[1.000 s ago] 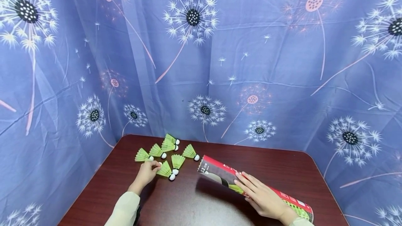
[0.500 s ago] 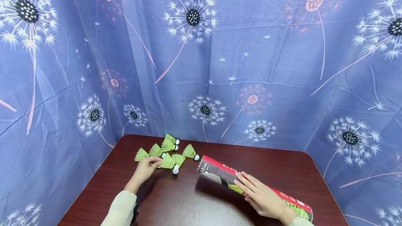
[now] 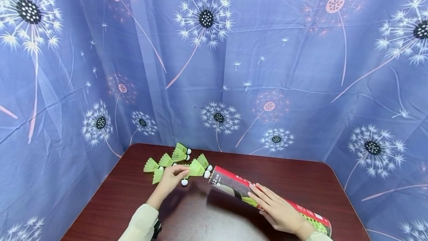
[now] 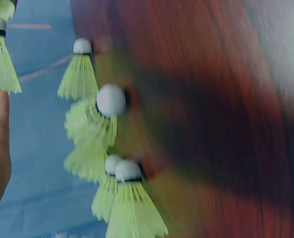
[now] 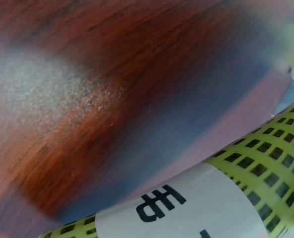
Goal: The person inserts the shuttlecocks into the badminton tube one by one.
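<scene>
My left hand (image 3: 171,180) pinches a yellow-green shuttlecock (image 3: 197,168) by the edge of its skirt. Its white head points right, close to the left end of a red and grey shuttlecock tube (image 3: 230,182). In the left wrist view, the fingertips (image 4: 3,106) touch the skirt of that held shuttlecock (image 4: 2,64). My right hand (image 3: 277,209) holds the tube from above, fingers laid across its side; the tube lies slantwise. Only the tube's printed side (image 5: 186,208) shows in the right wrist view, without the hand. The inside of the tube is hidden.
Several more shuttlecocks (image 3: 151,165) lie loosely grouped on the dark red wooden table (image 3: 214,218), left of the tube. One loose shuttlecock (image 3: 202,160) sits just behind the held one. A blue dandelion-print curtain (image 3: 254,66) surrounds the table's back and sides.
My left hand has picked up a shuttlecock from the group and carried it right, to near the tube's left end. The right hand and tube have barely shifted.
</scene>
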The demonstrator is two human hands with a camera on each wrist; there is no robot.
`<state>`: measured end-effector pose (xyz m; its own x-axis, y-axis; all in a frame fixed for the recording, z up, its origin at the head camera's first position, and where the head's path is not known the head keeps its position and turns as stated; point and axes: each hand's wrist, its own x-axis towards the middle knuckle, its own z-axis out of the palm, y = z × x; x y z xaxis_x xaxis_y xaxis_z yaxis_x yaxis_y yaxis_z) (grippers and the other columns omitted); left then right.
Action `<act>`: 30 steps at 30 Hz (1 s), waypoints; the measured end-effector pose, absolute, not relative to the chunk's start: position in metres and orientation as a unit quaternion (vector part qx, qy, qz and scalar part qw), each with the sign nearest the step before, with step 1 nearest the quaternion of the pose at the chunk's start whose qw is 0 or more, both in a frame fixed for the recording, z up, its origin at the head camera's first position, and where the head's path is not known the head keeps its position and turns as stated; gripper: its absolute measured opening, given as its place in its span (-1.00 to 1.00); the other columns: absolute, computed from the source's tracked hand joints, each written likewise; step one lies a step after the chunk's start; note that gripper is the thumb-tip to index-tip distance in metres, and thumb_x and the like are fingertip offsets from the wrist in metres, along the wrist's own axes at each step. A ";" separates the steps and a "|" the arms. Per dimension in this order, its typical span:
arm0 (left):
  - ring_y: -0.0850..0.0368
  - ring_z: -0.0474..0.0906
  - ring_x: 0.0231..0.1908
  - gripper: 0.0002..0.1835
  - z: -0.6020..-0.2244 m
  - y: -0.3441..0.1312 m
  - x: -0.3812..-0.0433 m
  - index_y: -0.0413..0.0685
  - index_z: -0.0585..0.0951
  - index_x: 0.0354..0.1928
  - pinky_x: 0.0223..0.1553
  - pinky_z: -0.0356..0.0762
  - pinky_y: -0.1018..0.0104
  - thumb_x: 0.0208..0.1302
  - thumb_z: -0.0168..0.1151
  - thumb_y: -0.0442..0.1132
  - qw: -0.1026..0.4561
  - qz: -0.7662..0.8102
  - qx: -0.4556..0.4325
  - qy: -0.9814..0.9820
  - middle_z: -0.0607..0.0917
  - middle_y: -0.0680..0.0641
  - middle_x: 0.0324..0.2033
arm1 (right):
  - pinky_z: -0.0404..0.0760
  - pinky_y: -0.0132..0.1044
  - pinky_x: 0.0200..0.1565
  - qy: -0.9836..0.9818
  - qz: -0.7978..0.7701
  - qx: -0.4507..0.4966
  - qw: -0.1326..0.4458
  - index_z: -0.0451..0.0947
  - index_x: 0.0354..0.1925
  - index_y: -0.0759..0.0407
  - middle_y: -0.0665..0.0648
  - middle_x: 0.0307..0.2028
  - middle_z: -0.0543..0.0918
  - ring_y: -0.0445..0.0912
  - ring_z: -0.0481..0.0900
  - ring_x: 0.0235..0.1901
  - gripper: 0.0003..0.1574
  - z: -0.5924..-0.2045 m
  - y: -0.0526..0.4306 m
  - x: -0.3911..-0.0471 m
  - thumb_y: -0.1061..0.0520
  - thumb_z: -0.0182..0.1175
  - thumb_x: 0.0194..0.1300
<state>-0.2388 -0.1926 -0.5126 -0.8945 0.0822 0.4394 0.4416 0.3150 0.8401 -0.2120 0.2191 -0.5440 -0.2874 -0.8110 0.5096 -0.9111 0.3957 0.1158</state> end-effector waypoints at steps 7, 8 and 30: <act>0.14 0.64 -0.29 -0.88 -0.506 -0.173 -0.233 -0.37 0.68 -0.23 -0.29 0.63 0.30 0.20 0.27 -0.45 0.104 -0.585 -0.180 -0.784 0.72 -0.27 -0.28 | -0.02 -0.26 0.40 -0.794 0.096 0.543 0.257 0.25 0.36 0.29 0.30 0.38 0.25 0.20 0.28 0.30 -0.39 -0.546 0.215 -0.212 -0.01 -0.20 0.51; 0.15 0.64 -0.29 -0.88 -0.505 -0.171 -0.232 -0.37 0.68 -0.23 -0.29 0.63 0.29 0.20 0.27 -0.45 0.102 -0.584 -0.187 -0.783 0.71 -0.28 -0.28 | -0.02 -0.27 0.40 -0.795 0.097 0.542 0.257 0.25 0.36 0.29 0.29 0.38 0.25 0.20 0.28 0.30 -0.38 -0.546 0.214 -0.212 -0.02 -0.22 0.51; -0.04 0.64 -0.28 -0.88 -0.509 -0.150 -0.229 -0.37 0.68 -0.23 -0.22 0.58 0.35 0.19 0.26 -0.50 0.129 -0.546 -0.246 -0.791 0.72 -0.26 -0.33 | -0.07 -0.28 0.41 -0.795 0.105 0.545 0.244 0.23 0.38 0.28 0.29 0.39 0.22 0.25 0.31 0.27 -0.33 -0.544 0.213 -0.211 0.07 0.04 0.39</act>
